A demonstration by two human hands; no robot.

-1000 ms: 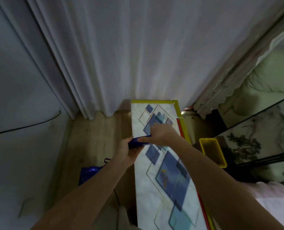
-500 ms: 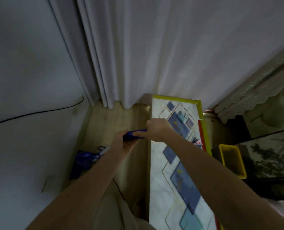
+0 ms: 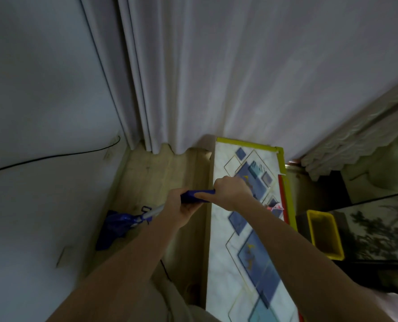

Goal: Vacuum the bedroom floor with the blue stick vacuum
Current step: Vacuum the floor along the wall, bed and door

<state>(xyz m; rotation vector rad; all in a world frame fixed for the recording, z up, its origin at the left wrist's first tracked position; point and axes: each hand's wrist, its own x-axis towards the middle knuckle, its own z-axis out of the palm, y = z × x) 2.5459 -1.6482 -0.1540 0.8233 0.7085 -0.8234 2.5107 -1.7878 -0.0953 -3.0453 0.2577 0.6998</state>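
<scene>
Both hands on the blue vacuum handle

At frame centre the left hand (image 3: 178,209) and right hand (image 3: 231,192) each curl their fingers round the blue stick vacuum (image 3: 123,223) at its dark blue handle. Its silver tube slants down to the lower left, where the blue body sits on the wooden floor (image 3: 160,175) beside the wall (image 3: 42,112). A curtain (image 3: 216,77) hangs above; a patterned panel (image 3: 240,263) runs down the right

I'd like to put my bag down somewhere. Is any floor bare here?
Bare wood floor lies between the wall and the patterned panel, up to the curtain. Nearer you it is crowded: both hands grip the vacuum handle, its blue head by the wall.
</scene>
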